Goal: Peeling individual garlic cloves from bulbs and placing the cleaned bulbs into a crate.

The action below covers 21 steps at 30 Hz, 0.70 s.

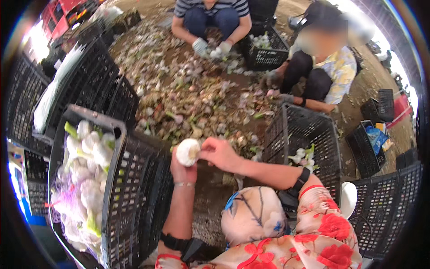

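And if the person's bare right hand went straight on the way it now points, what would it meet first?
The right hand would first meet the round white garlic bulb held in the left hand. Its fingertips appear to touch the bulb's side, though depth is unclear.

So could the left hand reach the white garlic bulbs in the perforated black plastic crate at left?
Probably yes: many bulbs lie exposed in the open-topped crate, though the left hand holds another garlic bulb.
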Motion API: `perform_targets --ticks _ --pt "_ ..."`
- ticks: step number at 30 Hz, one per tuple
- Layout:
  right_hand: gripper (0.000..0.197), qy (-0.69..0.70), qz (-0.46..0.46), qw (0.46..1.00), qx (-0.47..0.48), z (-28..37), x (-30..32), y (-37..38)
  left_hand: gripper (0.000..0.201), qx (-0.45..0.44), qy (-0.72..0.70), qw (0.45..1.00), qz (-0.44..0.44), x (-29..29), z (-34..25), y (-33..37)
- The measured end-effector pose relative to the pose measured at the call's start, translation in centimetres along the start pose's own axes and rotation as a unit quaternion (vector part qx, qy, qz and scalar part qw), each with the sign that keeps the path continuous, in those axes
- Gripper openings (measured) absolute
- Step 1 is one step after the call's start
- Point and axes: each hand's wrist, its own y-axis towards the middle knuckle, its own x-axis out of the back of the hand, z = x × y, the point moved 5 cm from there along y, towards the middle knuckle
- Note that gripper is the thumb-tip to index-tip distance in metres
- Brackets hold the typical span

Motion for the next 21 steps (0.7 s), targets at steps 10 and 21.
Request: perform_targets --ticks 10,21 --pt "0.014 0.001 0.082 0.996 0.045 1.4 -0.2 0.8 0.023 -0.042 0.049 0.995 -0.079 0.7 -1.0 0.3" --pt "0.057 0.104 0.176 0.977 -0.056 0.4 -1.2 -0.7 0.026 -0.173 0.243 0.95 -0.093 -1.5 -2.5 -2.4"
